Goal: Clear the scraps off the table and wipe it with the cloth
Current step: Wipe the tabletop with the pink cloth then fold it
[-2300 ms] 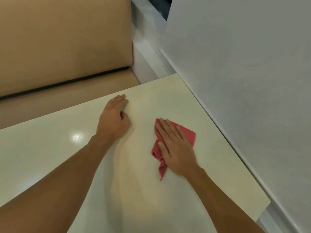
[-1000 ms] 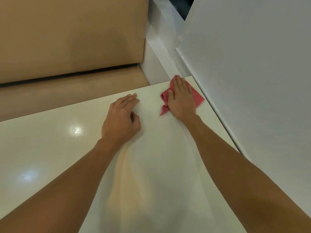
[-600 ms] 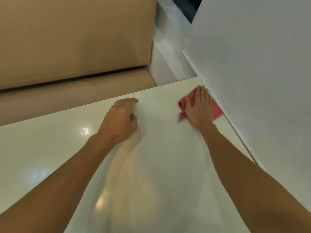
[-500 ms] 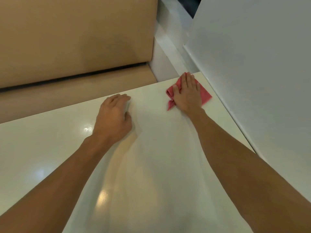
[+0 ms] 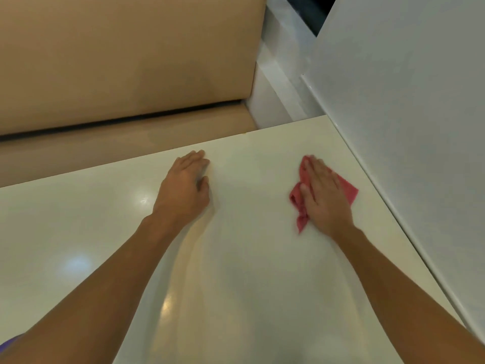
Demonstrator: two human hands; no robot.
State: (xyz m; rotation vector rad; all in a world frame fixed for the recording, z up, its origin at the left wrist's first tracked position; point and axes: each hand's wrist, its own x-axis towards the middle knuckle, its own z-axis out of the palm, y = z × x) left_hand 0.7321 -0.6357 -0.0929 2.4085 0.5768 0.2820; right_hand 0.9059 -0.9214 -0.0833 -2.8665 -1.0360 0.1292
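Observation:
A red cloth (image 5: pixel 347 191) lies crumpled on the glossy cream table (image 5: pixel 91 232), near its right edge. My right hand (image 5: pixel 322 195) lies flat on the cloth, fingers straight, pressing it onto the tabletop. My left hand (image 5: pixel 186 187) rests palm-down on the table to the left, fingers pointing to the far edge, holding nothing. No scraps show on the tabletop.
A tan padded bench seat and backrest (image 5: pixel 118 61) run along the table's far side. A white wall panel (image 5: pixel 406 127) borders the table's right edge. A narrow white ledge (image 5: pixel 283 82) sits in the far right corner.
My right hand has slid the cloth back from the far right corner toward me along the right edge. My left hand has stayed planted in about the same spot.

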